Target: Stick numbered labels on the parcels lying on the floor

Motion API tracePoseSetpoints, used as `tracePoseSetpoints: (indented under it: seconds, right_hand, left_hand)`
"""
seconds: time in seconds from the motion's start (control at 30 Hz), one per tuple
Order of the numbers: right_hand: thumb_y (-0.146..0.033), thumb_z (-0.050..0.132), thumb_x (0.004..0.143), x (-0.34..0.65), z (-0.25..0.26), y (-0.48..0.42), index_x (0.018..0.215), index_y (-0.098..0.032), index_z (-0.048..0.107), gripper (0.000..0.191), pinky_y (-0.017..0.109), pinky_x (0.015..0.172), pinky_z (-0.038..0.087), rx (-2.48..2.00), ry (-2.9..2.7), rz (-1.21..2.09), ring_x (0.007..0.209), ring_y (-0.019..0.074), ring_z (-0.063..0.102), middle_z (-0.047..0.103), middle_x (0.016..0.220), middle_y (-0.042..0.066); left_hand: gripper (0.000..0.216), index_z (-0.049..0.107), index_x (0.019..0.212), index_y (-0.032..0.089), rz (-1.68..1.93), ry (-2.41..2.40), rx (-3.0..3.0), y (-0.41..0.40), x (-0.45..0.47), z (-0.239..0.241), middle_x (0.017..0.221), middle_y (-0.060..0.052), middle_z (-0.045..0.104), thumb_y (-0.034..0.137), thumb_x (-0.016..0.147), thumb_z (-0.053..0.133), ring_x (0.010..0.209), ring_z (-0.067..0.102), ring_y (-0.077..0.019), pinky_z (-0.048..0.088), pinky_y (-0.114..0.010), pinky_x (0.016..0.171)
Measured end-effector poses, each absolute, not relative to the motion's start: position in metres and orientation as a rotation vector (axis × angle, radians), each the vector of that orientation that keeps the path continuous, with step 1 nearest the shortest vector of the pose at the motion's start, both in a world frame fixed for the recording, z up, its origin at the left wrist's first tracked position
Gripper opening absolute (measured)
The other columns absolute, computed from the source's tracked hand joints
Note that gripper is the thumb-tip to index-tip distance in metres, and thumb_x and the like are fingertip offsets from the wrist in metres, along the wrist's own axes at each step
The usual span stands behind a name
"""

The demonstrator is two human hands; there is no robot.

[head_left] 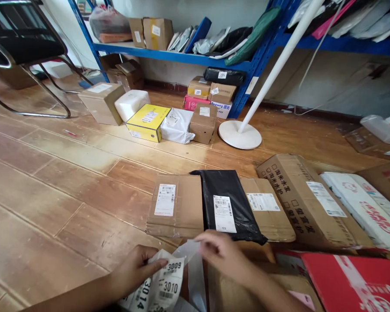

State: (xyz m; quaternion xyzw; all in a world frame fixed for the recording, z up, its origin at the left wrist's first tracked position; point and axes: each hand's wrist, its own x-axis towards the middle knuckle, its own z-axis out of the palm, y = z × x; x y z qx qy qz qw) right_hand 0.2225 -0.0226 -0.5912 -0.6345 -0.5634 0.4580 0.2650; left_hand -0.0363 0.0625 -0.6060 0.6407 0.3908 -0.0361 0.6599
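Labels in hand, parcels ahead on floor

Left hand (134, 268) pinches a strip of numbered labels (164, 281) (3009, 3010, 3014 readable), fingers closed on its upper edge. Right hand (224, 255) pinches a thin translucent backing strip (190, 251) at the top of the same strip, thumb and forefinger shut on it. Judgement: peeling goes best with the left grip steady close to the peel line and the pull kept low and slow, so the sticker does not curl or tear.

Just beyond the hands: flat brown box (175, 206), black mailer bag (225, 203) partly overlapping a second brown box (268, 208), each with a white shipping label. To the right of the right hand, a red carton (354, 281) and a long printed carton (308, 199).

Further out: wooden floor (52, 195), yellow box (147, 122), white lamp base (239, 134), blue shelving (169, 55) holding more parcels, chair (22, 43) at far left.
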Motion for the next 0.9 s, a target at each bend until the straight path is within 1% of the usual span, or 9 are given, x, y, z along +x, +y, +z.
tracePoseSetpoints:
  seconds: [0.07, 0.2, 0.3, 0.4, 0.5, 0.6, 0.7, 0.83, 0.9]
  right_hand:
    - [-0.038, 0.065, 0.077, 0.183, -0.589, -0.010, 0.099, -0.020, 0.068, 0.029, 0.024, 0.061, 0.040, -1.584, -1.483, 1.390, 0.075, 0.0167, 0.059, 0.068, 0.093, 0.005]
    - [-0.033, 0.061, 0.074, 0.157, -0.602, 0.011, 0.076, -0.015, 0.066, 0.018, 0.025, 0.060, 0.040, -1.550, -1.105, 1.502, 0.065, 0.0154, 0.056, 0.064, 0.070, 0.002]
    - [-0.037, 0.067, 0.066, 0.168, -0.606, 0.024, 0.082, -0.016, 0.062, 0.027, 0.023, 0.054, 0.039, -1.528, -0.856, 1.467, 0.060, 0.0129, 0.054, 0.065, 0.072, 0.001]
    - [-0.043, 0.073, 0.061, 0.175, -0.605, 0.035, 0.081, -0.017, 0.059, 0.035, 0.020, 0.044, 0.032, -1.547, -0.715, 1.387, 0.047, 0.0088, 0.046, 0.063, 0.063, -0.002]
    - [-0.050, 0.074, 0.060, 0.170, -0.609, 0.038, 0.077, -0.017, 0.059, 0.040, 0.020, 0.043, 0.031, -1.497, -0.629, 1.367, 0.046, 0.0085, 0.046, 0.064, 0.059, -0.002]
    - [-0.053, 0.075, 0.060, 0.160, -0.614, 0.034, 0.076, -0.017, 0.061, 0.042, 0.020, 0.044, 0.032, -1.443, -0.577, 1.371, 0.049, 0.0100, 0.049, 0.065, 0.061, -0.001]
    - [-0.052, 0.074, 0.062, 0.154, -0.617, 0.031, 0.075, -0.017, 0.062, 0.039, 0.020, 0.044, 0.033, -1.439, -0.571, 1.371, 0.046, 0.0090, 0.047, 0.061, 0.056, -0.003]
    - [-0.050, 0.072, 0.064, 0.144, -0.627, 0.027, 0.076, -0.017, 0.067, 0.036, 0.023, 0.045, 0.037, -1.510, -0.609, 1.277, 0.046, 0.0104, 0.047, 0.060, 0.055, -0.002]
    - [-0.046, 0.072, 0.064, 0.133, -0.640, 0.020, 0.076, -0.017, 0.068, 0.032, 0.025, 0.052, 0.044, -1.581, -0.589, 1.131, 0.054, 0.0138, 0.054, 0.065, 0.062, 0.001]
  left_hand:
    - [0.051, 0.054, 0.059, 0.015, 0.000, 0.847, 1.497, 0.068, -0.028, -0.606, 0.058, 0.002, 0.045, 0.061, 0.079, 0.050, 0.058, 0.040, -0.0109, 0.031, -0.022, 0.054]
    - [0.048, 0.060, 0.066, 0.014, 0.178, 0.937, 1.435, 0.079, -0.020, -0.614, 0.060, 0.000, 0.054, 0.060, 0.078, 0.053, 0.059, 0.048, -0.0132, 0.037, -0.023, 0.055]
    - [0.048, 0.062, 0.104, 0.016, 0.270, 0.981, 1.277, 0.087, -0.021, -0.625, 0.092, -0.006, 0.070, 0.055, 0.076, 0.060, 0.082, 0.063, -0.0220, 0.049, -0.029, 0.070]
    - [0.064, 0.047, 0.129, 0.020, 0.376, 0.989, 1.163, 0.092, -0.021, -0.632, 0.114, -0.009, 0.068, 0.049, 0.075, 0.065, 0.108, 0.060, -0.0254, 0.050, -0.034, 0.087]
    - [0.055, 0.053, 0.123, 0.018, 0.428, 0.929, 1.104, 0.091, -0.019, -0.631, 0.118, -0.011, 0.066, 0.046, 0.077, 0.065, 0.113, 0.058, -0.0253, 0.049, -0.035, 0.092]
    - [0.057, 0.054, 0.121, 0.018, 0.430, 0.938, 1.058, 0.090, -0.014, -0.622, 0.117, -0.011, 0.066, 0.045, 0.073, 0.069, 0.099, 0.065, -0.0245, 0.052, -0.034, 0.082]
    - [0.058, 0.057, 0.114, 0.017, 0.423, 0.982, 0.988, 0.091, -0.007, -0.616, 0.097, -0.007, 0.072, 0.043, 0.066, 0.075, 0.079, 0.067, -0.0206, 0.052, -0.030, 0.068]
    - [0.038, 0.062, 0.072, 0.015, 0.378, 1.082, 0.980, 0.091, -0.005, -0.619, 0.061, 0.001, 0.065, 0.050, 0.062, 0.073, 0.052, 0.055, -0.0121, 0.041, -0.023, 0.050]
    - [0.039, 0.059, 0.064, 0.016, 0.316, 1.150, 1.004, 0.088, -0.009, -0.625, 0.056, 0.002, 0.061, 0.054, 0.065, 0.067, 0.048, 0.051, -0.0113, 0.037, -0.023, 0.047]
